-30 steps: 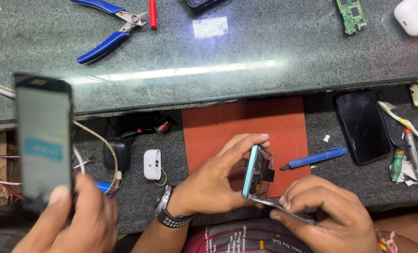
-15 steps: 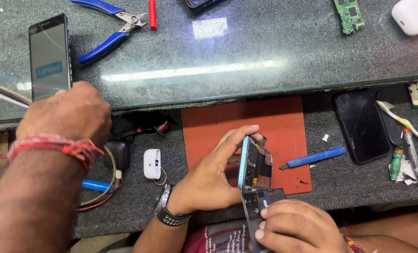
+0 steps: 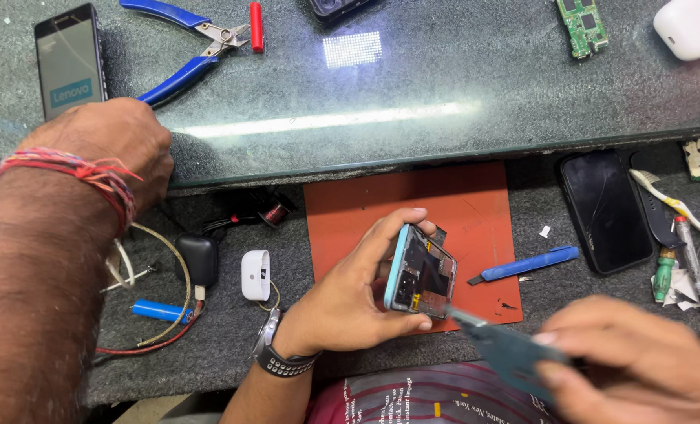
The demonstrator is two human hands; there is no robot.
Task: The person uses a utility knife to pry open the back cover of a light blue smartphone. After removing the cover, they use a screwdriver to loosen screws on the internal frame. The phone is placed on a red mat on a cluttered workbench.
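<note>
- Left hand grips the opened phone on edge, above the red mat.
- Right hand, blurred, pinches a dark board just below the phone.
- Another person's hand rests on the counter near a second phone.

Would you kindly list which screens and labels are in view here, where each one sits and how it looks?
Lit phone: top left of the glass counter, upright dark rectangle, pale screen with a blue band.
Dark phone: right, on the grey mat, black cracked screen, unlit.
Opened phone: in the left hand, light blue frame, insides showing.
Labels: none legible.
</note>
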